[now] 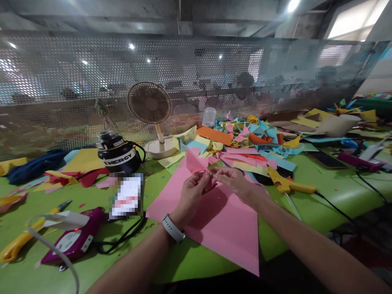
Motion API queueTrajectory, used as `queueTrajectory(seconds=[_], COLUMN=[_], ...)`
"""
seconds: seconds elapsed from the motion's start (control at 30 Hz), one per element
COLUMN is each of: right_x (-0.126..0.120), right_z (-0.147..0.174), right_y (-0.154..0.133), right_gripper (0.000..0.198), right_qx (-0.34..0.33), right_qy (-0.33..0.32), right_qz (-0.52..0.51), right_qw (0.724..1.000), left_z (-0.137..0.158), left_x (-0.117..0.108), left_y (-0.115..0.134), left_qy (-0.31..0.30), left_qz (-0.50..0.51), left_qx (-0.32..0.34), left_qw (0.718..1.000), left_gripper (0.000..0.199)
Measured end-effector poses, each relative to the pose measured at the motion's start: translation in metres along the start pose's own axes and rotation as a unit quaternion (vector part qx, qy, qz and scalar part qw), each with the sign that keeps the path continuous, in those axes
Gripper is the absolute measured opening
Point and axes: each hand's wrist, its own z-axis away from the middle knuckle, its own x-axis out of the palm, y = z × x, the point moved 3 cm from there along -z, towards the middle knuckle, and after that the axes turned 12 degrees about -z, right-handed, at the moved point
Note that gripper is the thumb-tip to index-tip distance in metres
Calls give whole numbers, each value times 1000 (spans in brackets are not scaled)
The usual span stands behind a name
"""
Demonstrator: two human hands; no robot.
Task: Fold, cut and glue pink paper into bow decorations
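As I watch remotely, the left hand [193, 192] pinches a small piece [209, 185], its detail hidden, over the pink sheet [225, 232]; the right hand [235, 183] meets it by fingertips, grip unclear. I'd brace left, press lightly right. Across the green tabletop [332, 194] run a bottle [120, 158], fan [151, 103], paper scraps [214, 135] and glue gun [295, 187], before a perforated screen [92, 73].

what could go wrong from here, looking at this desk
The yellow glue gun lies close to the right forearm; if it is hot, which I can't tell, a brush could burn. Its black cord trails toward the table's edge, so a snag might drag it. The pink sheet under both hands seems to overhang the near edge and could get creased.
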Motion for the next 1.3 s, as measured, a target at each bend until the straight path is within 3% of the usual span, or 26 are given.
queueTrajectory(seconds=[0.53,1.13,1.2,1.3], right_x=[-4,2,0,-7], right_z=[-2,-2,0,4], right_y=[8,5,3,1], right_gripper=[29,31,27,25], right_qx=[-3,-42,-53,-77], right_qy=[-2,-29,-10,76], right_qz=[5,93,76,38], right_qw=[1000,994,996,993], left_z=[-2,-6,-8,-9], left_x=[-3,-9,-10,-13], left_y=[-4,-4,-3,-1], left_qy=[8,82,89,111], left_qz=[-9,-29,-17,-3], left_qx=[-5,5,11,13], left_qw=[1000,996,996,994], left_gripper=[32,28,29,30])
